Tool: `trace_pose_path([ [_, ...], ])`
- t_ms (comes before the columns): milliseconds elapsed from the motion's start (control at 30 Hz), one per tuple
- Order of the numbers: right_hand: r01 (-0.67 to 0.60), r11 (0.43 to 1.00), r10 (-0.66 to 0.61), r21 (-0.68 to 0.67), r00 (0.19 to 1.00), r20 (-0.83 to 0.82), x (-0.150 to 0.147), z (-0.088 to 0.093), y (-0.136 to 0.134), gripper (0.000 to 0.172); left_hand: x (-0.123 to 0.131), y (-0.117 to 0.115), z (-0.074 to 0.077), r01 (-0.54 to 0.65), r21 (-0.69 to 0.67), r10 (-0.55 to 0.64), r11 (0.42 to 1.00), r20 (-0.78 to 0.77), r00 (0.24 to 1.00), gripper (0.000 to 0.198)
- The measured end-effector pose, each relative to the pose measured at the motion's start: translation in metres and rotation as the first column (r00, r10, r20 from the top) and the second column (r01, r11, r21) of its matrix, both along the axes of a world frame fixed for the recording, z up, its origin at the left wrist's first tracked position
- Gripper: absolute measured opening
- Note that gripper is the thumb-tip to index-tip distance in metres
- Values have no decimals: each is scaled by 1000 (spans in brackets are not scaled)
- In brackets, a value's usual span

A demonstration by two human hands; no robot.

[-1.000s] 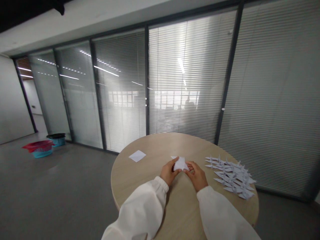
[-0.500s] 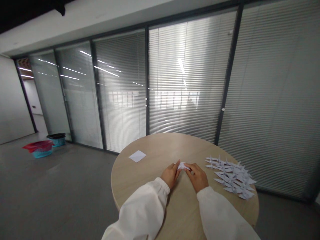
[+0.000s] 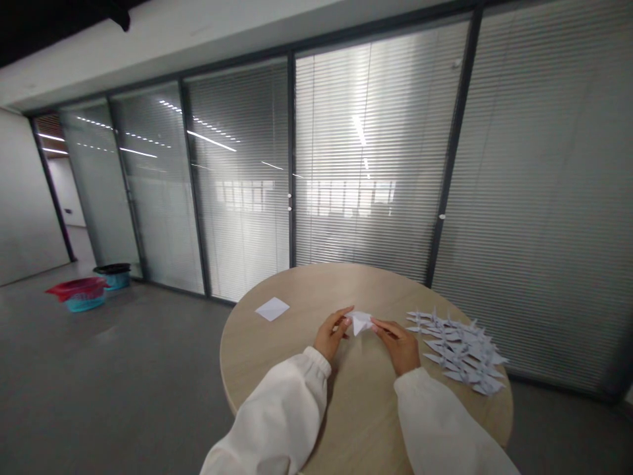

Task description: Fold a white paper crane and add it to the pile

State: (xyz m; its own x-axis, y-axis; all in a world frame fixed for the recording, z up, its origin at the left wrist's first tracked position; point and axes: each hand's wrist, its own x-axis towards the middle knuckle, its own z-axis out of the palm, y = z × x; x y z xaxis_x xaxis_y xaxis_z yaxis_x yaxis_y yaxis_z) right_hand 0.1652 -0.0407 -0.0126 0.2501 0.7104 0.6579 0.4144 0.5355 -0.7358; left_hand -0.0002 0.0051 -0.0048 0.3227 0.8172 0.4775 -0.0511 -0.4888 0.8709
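Between my two hands is a small folded piece of white paper (image 3: 361, 322), with a triangular flap pointing down toward me. My left hand (image 3: 333, 332) pinches its left side between thumb and fingers. At its right edge, my right hand (image 3: 397, 340) grips it with thumb and fingertips. The paper is over the middle of the round wooden table (image 3: 316, 290). Several folded white paper cranes (image 3: 465, 349) lie in a cluster to the right of my right hand. A flat white square of paper (image 3: 272, 309) rests on the table to the left.
A glass partition with blinds (image 3: 366, 165) stands just behind the table. On the floor at left are a blue basket with a red liner (image 3: 82, 295) and another with a black liner (image 3: 115, 277).
My hands have moved a little apart, and the folded paper has turned so that more of it shows, with a flap now pointing down. The other papers have stayed put.
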Motion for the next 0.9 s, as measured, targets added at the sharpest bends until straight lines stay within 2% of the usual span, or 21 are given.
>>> trace_pose_path([
  [100,-46,998,43,-42,997,-64,1,1,-1,24,-2,3,1,45,-24,-43,999,72,997,39],
  [233,-81,992,70,-98,991,-115,1,6,-3,26,-5,6,2,0,-56,7,998,127,992,34],
  [600,-134,984,124,-115,988,-90,2,6,-4,28,-5,4,9,-57,-176,91,983,192,977,25],
  [900,-142,980,134,-138,989,-67,8,2,2,26,-7,9,7,-82,-176,111,981,163,980,18],
])
